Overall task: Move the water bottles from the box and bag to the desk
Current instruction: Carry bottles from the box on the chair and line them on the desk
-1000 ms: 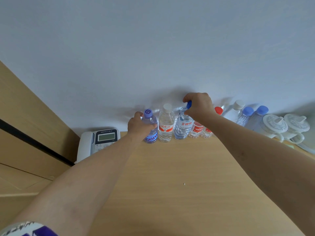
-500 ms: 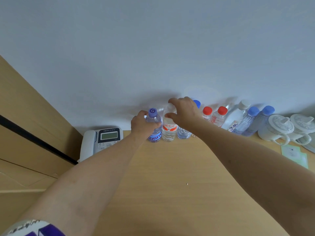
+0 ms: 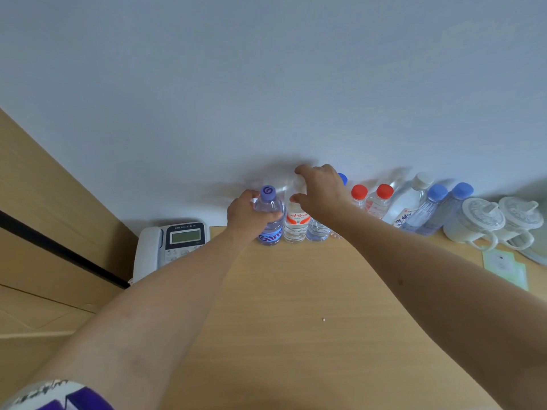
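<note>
A row of water bottles stands upright along the wall at the back of the wooden desk (image 3: 296,306). My left hand (image 3: 245,216) grips the leftmost one, a purple-capped bottle (image 3: 269,223) with a blue label. My right hand (image 3: 321,187) holds the top of the neighbouring bottle with an orange-red label (image 3: 296,226), its cap between thumb and fingers. A blue-capped bottle (image 3: 318,230) stands just behind my right wrist. Further right stand two red-capped bottles (image 3: 376,199), a white-capped bottle (image 3: 410,202) and two blue-capped bottles (image 3: 438,211). No box or bag is visible.
A white desk phone (image 3: 171,244) sits at the desk's back left corner, beside a wooden cabinet (image 3: 44,217). Two white lidded mugs (image 3: 491,223) stand at the far right, with a pale green paper (image 3: 506,267) in front of them.
My right hand left the blue-capped bottle and moved left onto the top of the orange-labelled bottle. My left hand stayed on the purple-capped bottle.
</note>
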The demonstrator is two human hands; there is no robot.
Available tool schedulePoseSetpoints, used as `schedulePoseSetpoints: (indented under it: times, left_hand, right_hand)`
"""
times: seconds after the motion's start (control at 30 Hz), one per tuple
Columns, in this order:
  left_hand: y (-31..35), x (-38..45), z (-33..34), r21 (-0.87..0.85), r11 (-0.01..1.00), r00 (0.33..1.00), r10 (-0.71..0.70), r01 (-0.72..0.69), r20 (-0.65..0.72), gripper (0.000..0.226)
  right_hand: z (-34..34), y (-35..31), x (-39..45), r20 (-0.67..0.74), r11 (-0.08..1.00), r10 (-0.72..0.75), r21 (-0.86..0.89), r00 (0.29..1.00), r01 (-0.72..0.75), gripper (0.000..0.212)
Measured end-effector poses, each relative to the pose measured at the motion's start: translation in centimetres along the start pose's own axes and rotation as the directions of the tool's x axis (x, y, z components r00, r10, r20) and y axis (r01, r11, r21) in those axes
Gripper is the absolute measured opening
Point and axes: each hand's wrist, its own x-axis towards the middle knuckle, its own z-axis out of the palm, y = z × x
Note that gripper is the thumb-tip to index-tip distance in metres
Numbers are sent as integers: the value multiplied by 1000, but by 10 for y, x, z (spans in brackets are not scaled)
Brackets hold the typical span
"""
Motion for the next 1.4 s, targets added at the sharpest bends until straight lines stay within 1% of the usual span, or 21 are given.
schedulePoseSetpoints:
  times: [0.07,0.13,0.2,0.27,0.37,0.47,0.53,0.6,0.67,0.73,0.83,0.87,0.97,1.07,1.13,1.27,1.33,1.4]
  left_hand:
    - [0,-1,-2,6,1000,1000,-10,10,24,67]
    - [1,-3,-5,-1,1000,999,-16,16,41,71]
    - [2,-6,-8,-5,1000,1000,2,-2,29,73]
    - [5,-11,-13,0,999,999,32,-32,8,74]
    - [10,-15,-25,19,998,998,59,-60,2,74]
    - [10,-22,-30,54,994,995,98,-97,-12,71]
    - [10,-31,-26,112,988,994,109,-109,3,69]
    - [10,-43,-14,169,979,993,115,-118,30,67]
    - [13,-59,0,225,964,990,137,-144,44,71]
    - [19,-76,16,323,934,989,143,-151,48,79]
    - [38,-106,43,439,893,995,92,-97,33,88]
    - [47,-119,54,455,883,994,102,-111,46,88]
    - [79,-164,96,440,859,965,219,-261,144,83]
    - [115,-223,151,441,791,905,344,-424,252,80]
    - [137,-273,194,452,702,834,433,-550,342,78]
    - [177,-393,294,365,521,631,554,-771,542,80]
    - [197,-453,340,279,452,519,592,-847,617,82]
    - [214,-510,381,194,365,393,615,-910,684,82]
  right_hand:
    - [-1,-1,-1,19,1000,-11,-10,1000,11,58]
    - [-4,-3,-5,8,999,-35,-12,999,35,61]
    - [-9,-5,-10,-42,999,-46,-6,998,46,61]
    - [-17,-7,-14,-101,1000,-27,-15,995,26,58]
    - [-24,-8,-25,-169,999,26,-42,985,-34,53]
    - [-26,-3,-49,-208,994,101,-29,973,-109,54]
    - [-23,3,-71,-198,985,162,-31,967,-171,57]
    - [-20,11,-94,-158,970,224,-60,962,-236,61]
    - [-21,22,-120,-147,953,282,-68,948,-294,63]
    - [-27,37,-149,-155,935,334,-73,930,-347,65]
    - [-41,66,-196,-178,898,413,-81,893,-432,67]
    - [-48,77,-213,-185,884,440,-83,879,-460,67]
    - [-73,111,-269,-230,845,504,-68,832,-531,68]
    - [-103,150,-337,-282,807,549,-69,787,-587,70]
    - [-123,179,-388,-292,770,591,-73,752,-634,72]
    - [-165,240,-507,-337,654,695,-70,635,-753,75]
    - [-186,267,-571,-368,581,740,-72,563,-811,74]
    - [-204,291,-635,-391,496,789,-49,474,-867,74]
